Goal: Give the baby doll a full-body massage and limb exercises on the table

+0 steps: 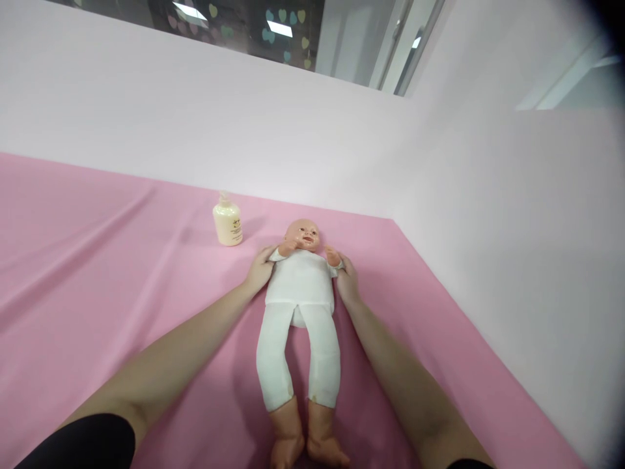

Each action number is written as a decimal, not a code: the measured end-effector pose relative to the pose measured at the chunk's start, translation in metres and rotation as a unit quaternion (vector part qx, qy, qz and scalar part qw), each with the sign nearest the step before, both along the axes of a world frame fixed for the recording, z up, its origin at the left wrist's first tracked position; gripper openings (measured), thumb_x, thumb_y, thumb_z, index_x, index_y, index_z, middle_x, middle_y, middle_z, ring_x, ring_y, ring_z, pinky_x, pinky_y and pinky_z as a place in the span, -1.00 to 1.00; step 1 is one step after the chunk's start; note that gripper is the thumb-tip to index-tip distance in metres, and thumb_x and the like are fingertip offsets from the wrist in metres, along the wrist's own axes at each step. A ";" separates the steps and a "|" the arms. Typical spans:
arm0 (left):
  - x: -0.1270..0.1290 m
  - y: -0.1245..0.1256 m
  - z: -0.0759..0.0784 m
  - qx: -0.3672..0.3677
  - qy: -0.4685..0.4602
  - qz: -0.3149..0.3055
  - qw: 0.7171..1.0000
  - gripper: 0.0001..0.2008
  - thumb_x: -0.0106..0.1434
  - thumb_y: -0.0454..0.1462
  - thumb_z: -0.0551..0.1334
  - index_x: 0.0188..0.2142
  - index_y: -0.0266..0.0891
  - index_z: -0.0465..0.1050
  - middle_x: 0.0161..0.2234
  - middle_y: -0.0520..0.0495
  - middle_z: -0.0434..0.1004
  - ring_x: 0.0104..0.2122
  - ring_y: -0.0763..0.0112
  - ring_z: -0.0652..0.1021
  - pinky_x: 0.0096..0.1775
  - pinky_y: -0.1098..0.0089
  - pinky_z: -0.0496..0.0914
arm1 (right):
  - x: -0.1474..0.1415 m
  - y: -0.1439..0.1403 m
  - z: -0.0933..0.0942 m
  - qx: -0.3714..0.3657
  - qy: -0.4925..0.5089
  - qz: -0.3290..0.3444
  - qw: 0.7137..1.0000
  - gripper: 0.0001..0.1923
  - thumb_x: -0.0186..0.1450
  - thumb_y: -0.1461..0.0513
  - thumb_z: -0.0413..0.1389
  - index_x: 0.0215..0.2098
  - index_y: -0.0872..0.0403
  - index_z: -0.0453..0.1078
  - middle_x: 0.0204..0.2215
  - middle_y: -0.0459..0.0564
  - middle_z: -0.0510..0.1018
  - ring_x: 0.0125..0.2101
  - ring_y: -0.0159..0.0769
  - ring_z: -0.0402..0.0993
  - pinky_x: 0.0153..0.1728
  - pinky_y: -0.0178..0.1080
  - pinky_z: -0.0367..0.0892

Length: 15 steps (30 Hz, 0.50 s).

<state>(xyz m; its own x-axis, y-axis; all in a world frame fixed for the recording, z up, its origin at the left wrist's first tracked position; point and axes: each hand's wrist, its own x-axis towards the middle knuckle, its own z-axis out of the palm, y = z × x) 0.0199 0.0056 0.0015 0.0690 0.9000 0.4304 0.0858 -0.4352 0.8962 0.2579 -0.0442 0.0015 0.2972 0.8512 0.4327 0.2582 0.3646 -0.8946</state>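
A baby doll point(300, 277) with a white cloth body lies on its back, head toward the wall and bare feet toward me. Both of its forearms are bent up beside its face. My left hand point(258, 268) is closed on the doll's arm at the left of the view, its fingers partly behind the sleeve. On the other side, my right hand point(347, 280) grips the doll's other arm near the sleeve end. The undersides of both hands are hidden.
A cream-coloured pump bottle point(228, 225) stands left of the doll's head. Under everything is a pink sheet point(185, 273) with some creases. White walls point(195, 124) border it at the back and right, with a window point(293, 32) above.
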 end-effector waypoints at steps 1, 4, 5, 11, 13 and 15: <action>0.000 -0.001 0.000 0.019 0.030 -0.010 0.999 -0.48 -0.01 -0.49 0.04 -0.08 -0.16 0.48 -0.09 -0.08 0.47 -0.02 0.24 0.41 0.10 0.14 0.23 | 0.000 0.000 -0.001 0.007 -0.028 0.004 1.000 -0.57 0.10 0.31 -0.06 -0.10 0.02 0.44 -0.08 -0.04 0.52 -0.03 -0.23 0.38 0.10 -0.06 0.21; -0.001 0.000 -0.001 0.059 0.078 -0.023 0.995 -0.43 -0.04 -0.51 0.00 -0.07 -0.14 0.48 -0.10 -0.07 0.47 -0.05 0.27 0.42 0.11 0.14 0.23 | 0.002 0.001 -0.003 0.034 -0.098 0.021 0.994 -0.55 0.07 0.36 -0.11 -0.18 0.00 0.48 -0.11 -0.05 0.52 -0.04 -0.26 0.37 0.12 -0.09 0.18; -0.002 0.001 -0.001 0.064 0.083 -0.019 0.994 -0.43 -0.04 -0.51 0.00 -0.07 -0.15 0.48 -0.10 -0.07 0.47 -0.05 0.27 0.42 0.10 0.14 0.24 | 0.002 0.001 -0.004 0.037 -0.108 0.022 0.993 -0.54 0.07 0.37 -0.11 -0.17 0.00 0.48 -0.11 -0.05 0.51 -0.03 -0.27 0.37 0.12 -0.10 0.18; -0.001 -0.001 0.002 0.067 0.098 0.006 0.993 -0.47 0.03 -0.49 0.04 0.01 -0.20 0.38 -0.04 -0.10 0.44 0.00 0.22 0.38 0.12 0.10 0.20 | -0.001 -0.001 -0.005 0.002 -0.092 -0.017 0.996 -0.49 0.14 0.34 -0.10 0.05 0.02 0.31 0.02 0.01 0.42 0.07 -0.24 0.29 0.15 -0.07 0.14; -0.001 -0.003 0.003 0.043 0.073 0.016 0.996 -0.54 0.09 -0.44 0.07 0.01 -0.21 0.34 -0.03 -0.12 0.42 -0.01 0.22 0.40 0.09 0.12 0.23 | -0.002 -0.001 -0.006 -0.016 -0.071 -0.029 0.997 -0.49 0.17 0.30 -0.09 0.11 0.04 0.21 0.09 0.05 0.37 0.11 -0.22 0.25 0.17 -0.06 0.12; -0.001 -0.002 0.002 0.004 0.033 0.031 0.999 -0.59 0.12 -0.37 0.11 0.00 -0.22 0.29 -0.06 -0.13 0.41 -0.05 0.23 0.42 0.04 0.16 0.28 | -0.001 0.000 -0.007 -0.029 -0.045 -0.042 0.998 -0.48 0.17 0.27 -0.07 0.12 0.05 0.16 0.10 0.08 0.34 0.09 -0.21 0.27 0.15 -0.05 0.15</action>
